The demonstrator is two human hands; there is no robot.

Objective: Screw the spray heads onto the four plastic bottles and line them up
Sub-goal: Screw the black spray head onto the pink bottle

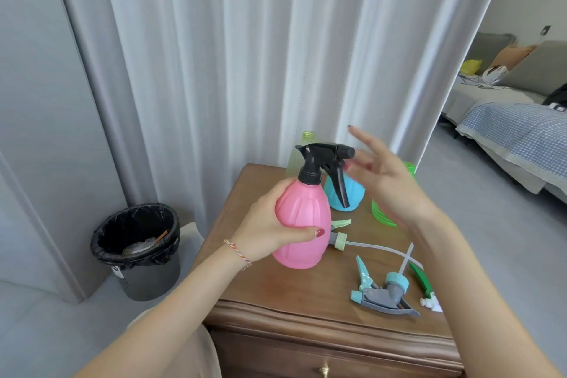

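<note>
Left hand (pixel 264 233) grips the pink bottle (pixel 302 224) — right hand (pixel 389 178), fingers (pixel 360 138) spread, beside its black spray head (pixel 325 163).

Green bottle (pixel 382 212) — mostly hidden behind right hand (pixel 389 181).

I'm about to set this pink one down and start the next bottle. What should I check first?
1. Black spray head sits on the pink bottle: ok; how tight, cannot tell.
2. Left hand has a firm grip on the pink bottle: ok.
3. Right hand free: ok, open, holding nothing.
4. Loose heads within reach: ok, blue-grey head and pale green head lie on the table.
5. Blue bottle uncapped: cannot tell, neck hidden.
</note>
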